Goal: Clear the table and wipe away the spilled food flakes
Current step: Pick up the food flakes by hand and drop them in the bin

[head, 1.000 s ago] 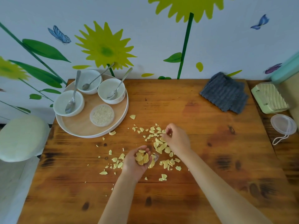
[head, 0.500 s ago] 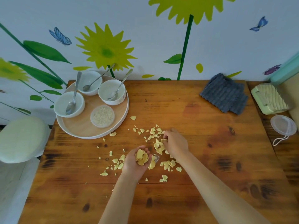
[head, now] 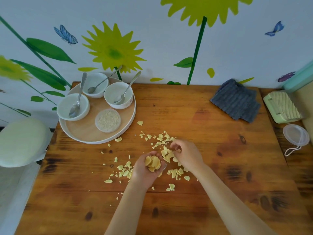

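Food flakes (head: 153,163) fill my cupped left hand (head: 145,168); my right hand (head: 185,154) pinches more off the counter (head: 203,192), just beside it.

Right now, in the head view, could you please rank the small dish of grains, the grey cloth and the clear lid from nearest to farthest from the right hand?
From the right hand:
1. Dish of grains, on the tray to the far left.
2. Grey cloth, at the table's far right.
3. Clear lid, on the right edge.
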Motion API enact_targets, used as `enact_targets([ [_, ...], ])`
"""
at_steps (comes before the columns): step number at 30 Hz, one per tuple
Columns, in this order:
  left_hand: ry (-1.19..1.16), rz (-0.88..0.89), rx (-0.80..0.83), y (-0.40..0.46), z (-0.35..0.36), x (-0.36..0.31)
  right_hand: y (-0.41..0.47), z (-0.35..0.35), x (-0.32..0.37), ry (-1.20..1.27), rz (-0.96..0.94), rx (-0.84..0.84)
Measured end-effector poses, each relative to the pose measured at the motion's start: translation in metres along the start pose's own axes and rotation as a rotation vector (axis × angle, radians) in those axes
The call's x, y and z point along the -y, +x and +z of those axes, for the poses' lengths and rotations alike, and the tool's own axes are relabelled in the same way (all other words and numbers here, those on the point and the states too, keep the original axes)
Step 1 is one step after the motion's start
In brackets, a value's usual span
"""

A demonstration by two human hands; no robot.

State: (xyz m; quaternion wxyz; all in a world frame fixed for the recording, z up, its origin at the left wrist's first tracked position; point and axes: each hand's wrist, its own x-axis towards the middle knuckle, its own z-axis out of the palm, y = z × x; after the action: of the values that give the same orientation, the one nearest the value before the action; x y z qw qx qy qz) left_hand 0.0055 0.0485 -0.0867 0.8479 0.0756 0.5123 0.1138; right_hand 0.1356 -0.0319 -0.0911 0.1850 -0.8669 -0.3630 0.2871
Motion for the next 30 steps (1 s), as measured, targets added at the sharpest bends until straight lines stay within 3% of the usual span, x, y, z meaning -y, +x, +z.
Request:
enact_targets([
  [4, -0.018, 0.044, -0.051, -0.004, -0.006, -0.006, -0.001, 0.018, -0.011, -0.111, 0.018, 0.035],
  [11, -0.056, 0.043, -0.053, -0.004, -0.017, -0.008, -0.005, 0.018, -0.009, -0.049, 0.076, -0.044],
  [14, -0.045, 0.031, -0.032, -0.004, -0.015, -0.003, -0.009, 0.010, 0.000, 0.212, 0.053, -0.010],
  [17, -0.072, 0.004, -0.007, -0.006, -0.011, -0.001, -0.018, -0.001, 0.022, 0.530, -0.021, 0.243],
  [19, -0.110, -0.008, 0.014, -0.008, -0.010, -0.001, -0.016, 0.004, 0.024, 0.459, -0.036, 0.225],
  [21, -0.139, -0.005, 0.014, -0.009, -0.010, -0.002, -0.008, 0.012, 0.015, 0.305, 0.028, 0.014],
  [23, -0.159, 0.008, -0.010, -0.010, -0.012, -0.004, -0.003, 0.020, 0.003, 0.219, 0.120, -0.084],
  [30, -0.177, 0.036, -0.033, -0.011, -0.021, -0.009, -0.003, 0.042, 0.004, -0.028, 0.129, -0.091],
])
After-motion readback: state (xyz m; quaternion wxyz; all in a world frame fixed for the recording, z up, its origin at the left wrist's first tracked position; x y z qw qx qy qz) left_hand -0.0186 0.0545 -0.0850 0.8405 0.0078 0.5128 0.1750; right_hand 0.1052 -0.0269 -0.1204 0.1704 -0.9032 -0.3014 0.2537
